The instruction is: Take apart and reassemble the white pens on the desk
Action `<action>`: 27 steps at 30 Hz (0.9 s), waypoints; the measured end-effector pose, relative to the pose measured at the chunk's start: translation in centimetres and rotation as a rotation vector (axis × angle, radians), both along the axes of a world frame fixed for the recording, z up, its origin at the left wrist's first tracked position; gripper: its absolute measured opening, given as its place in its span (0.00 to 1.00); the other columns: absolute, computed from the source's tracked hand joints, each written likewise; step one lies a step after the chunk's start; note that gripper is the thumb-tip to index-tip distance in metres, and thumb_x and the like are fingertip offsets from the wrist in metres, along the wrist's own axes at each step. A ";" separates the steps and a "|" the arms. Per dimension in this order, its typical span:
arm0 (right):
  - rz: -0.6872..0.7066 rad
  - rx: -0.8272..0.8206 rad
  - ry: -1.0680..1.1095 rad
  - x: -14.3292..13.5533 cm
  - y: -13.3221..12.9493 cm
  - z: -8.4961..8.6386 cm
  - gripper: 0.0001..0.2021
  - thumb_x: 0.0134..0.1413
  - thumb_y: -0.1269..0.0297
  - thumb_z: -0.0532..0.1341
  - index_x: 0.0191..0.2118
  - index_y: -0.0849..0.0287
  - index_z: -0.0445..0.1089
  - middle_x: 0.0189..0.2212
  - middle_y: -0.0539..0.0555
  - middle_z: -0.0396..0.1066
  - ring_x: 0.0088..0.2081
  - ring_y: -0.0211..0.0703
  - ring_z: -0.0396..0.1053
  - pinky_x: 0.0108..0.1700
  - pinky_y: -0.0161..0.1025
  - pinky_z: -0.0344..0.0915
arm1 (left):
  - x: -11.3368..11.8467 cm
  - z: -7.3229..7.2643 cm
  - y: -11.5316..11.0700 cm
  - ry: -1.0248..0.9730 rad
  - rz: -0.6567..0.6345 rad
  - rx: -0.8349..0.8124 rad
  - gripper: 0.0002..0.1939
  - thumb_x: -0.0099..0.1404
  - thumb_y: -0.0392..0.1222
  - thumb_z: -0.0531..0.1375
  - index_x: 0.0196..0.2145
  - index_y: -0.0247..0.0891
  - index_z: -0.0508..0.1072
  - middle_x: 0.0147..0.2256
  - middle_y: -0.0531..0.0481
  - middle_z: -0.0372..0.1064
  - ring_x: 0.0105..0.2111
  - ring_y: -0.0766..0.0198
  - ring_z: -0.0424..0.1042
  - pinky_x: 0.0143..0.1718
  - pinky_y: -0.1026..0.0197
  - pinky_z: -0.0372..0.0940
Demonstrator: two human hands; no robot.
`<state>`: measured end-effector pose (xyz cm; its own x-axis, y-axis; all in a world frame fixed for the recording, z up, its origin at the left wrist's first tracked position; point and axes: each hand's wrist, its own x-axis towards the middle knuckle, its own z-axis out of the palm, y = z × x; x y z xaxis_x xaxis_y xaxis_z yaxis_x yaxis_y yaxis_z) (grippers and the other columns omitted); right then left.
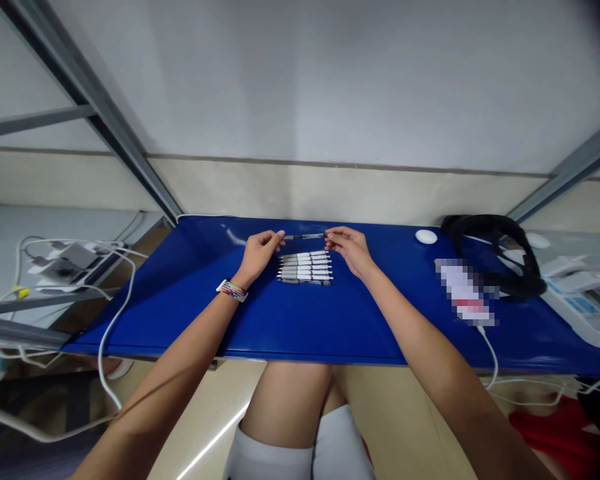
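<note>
A dark, partly clear pen lies crosswise between my two hands, above a row of pens. My left hand pinches its left end, and my right hand has thumb and fingers closed on its right end. Just below, several white pens lie side by side on the blue table, their tips to the left. The nearest pen of the row is darker, with a grey grip. A colourful band circles my left wrist.
On the right are a round white object, a black headband-like strap and a blurred-out device with a white cable. Power strips with cables flank both sides; metal posts rise at the corners. A wall stands behind.
</note>
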<state>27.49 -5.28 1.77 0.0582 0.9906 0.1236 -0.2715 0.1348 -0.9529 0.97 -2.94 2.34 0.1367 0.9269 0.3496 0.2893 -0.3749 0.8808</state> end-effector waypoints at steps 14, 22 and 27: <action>-0.108 -0.057 0.144 1.1 0.5 0.3 0.10 0.42 0.61 0.75 0.33 0.57 0.82 0.29 0.54 0.76 0.33 0.43 0.72 0.42 0.44 0.72 | -0.4 -0.7 0.9 -0.231 0.029 0.004 0.16 0.62 0.49 0.72 0.44 0.38 0.83 0.30 0.49 0.77 0.31 0.62 0.73 0.37 0.59 0.68; -0.128 -0.040 0.126 1.0 0.5 0.1 0.11 0.40 0.60 0.76 0.33 0.55 0.81 0.28 0.52 0.76 0.33 0.43 0.72 0.40 0.43 0.73 | -0.4 -1.1 1.1 -0.235 0.042 0.021 0.14 0.60 0.47 0.74 0.41 0.39 0.83 0.32 0.50 0.77 0.31 0.63 0.73 0.34 0.60 0.67; -0.143 -0.050 0.132 1.2 0.7 0.0 0.10 0.41 0.61 0.75 0.32 0.55 0.80 0.28 0.52 0.76 0.33 0.43 0.72 0.40 0.43 0.72 | -0.5 -1.5 1.4 -0.243 0.049 0.021 0.12 0.59 0.44 0.74 0.40 0.39 0.83 0.34 0.49 0.79 0.32 0.63 0.74 0.35 0.60 0.68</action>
